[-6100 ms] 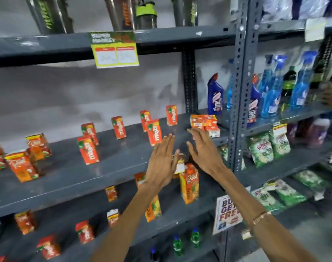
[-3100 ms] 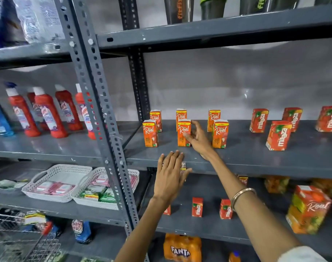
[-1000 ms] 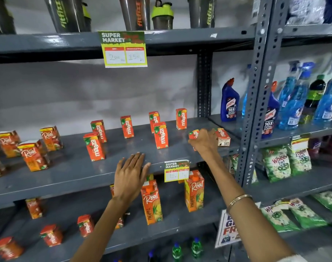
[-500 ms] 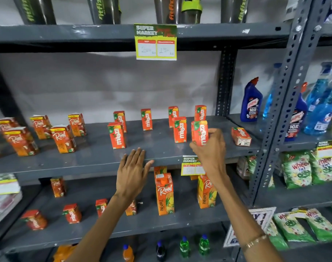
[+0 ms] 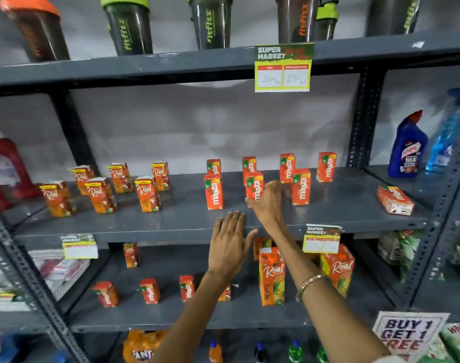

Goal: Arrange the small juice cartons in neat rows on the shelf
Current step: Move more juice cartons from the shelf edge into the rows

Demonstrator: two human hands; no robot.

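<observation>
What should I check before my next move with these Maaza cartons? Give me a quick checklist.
1. Right hand grip on the middle front Maaza carton: ok, fingers wrapped around it.
2. That carton upright: ok.
3. Front row even: cannot tell, it looks roughly level with the left front carton and right front carton.
4. Back row of four upright: ok.
5. Carton lying flat at right: not ok, needs standing up.
6. Left hand clear of the cartons: ok, it is at the shelf edge.
</observation>
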